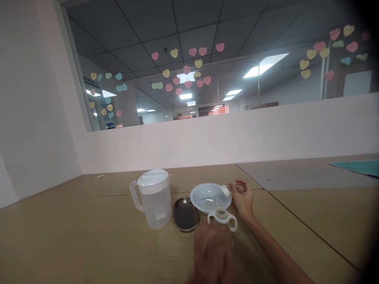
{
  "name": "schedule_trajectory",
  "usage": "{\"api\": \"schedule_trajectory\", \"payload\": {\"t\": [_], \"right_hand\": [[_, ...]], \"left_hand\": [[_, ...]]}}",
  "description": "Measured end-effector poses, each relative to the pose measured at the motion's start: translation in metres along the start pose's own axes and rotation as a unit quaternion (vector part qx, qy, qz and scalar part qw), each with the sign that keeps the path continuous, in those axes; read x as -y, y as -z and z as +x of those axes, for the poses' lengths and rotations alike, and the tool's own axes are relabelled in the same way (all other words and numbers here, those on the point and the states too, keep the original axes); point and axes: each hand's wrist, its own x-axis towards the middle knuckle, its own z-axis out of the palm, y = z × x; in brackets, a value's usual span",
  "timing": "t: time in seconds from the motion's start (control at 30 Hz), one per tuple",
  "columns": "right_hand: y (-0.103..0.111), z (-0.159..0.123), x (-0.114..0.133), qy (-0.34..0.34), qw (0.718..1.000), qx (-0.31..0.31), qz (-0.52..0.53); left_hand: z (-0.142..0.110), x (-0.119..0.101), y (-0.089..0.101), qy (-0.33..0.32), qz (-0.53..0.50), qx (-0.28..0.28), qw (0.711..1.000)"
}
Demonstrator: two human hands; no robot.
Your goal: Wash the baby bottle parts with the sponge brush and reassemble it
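Note:
A clear piece with a white end rests in a pale blue bowl, tilted against its right rim. At that white end is my right hand, its fingers curled in a pinch and touching it. An uncapped clear bottle with a white two-handled collar stands in front of the bowl. Smeared by motion, my left hand is just in front of the bottle and hides its lower left part. Its fingers cannot be made out, nor whether it grips the bottle.
Left of the bowl lies a dark oval metal tray. Beyond it stands a lidded translucent pitcher with its handle to the left. A teal cloth lies at the far right of the table. A low wall with a window closes the back.

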Motion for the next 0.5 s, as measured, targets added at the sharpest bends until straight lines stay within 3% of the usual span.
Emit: {"api": "schedule_trajectory", "payload": {"t": [0.1,0.2,0.3,0.5], "right_hand": [[0.001,-0.005,0.001,0.011,0.999,0.036,-0.005],[-0.004,-0.012,0.001,0.028,0.997,0.077,-0.015],[-0.008,-0.019,0.0,0.059,0.993,0.094,-0.038],[-0.008,-0.022,0.007,0.108,0.975,0.152,-0.121]], "left_hand": [[0.06,0.02,-0.032,-0.02,-0.03,-0.012,0.999],[0.098,0.038,-0.056,-0.01,-0.009,0.061,0.998],[0.112,0.053,-0.069,0.006,0.011,0.1,0.995],[0.115,0.06,-0.072,-0.003,-0.038,0.05,0.998]]}}
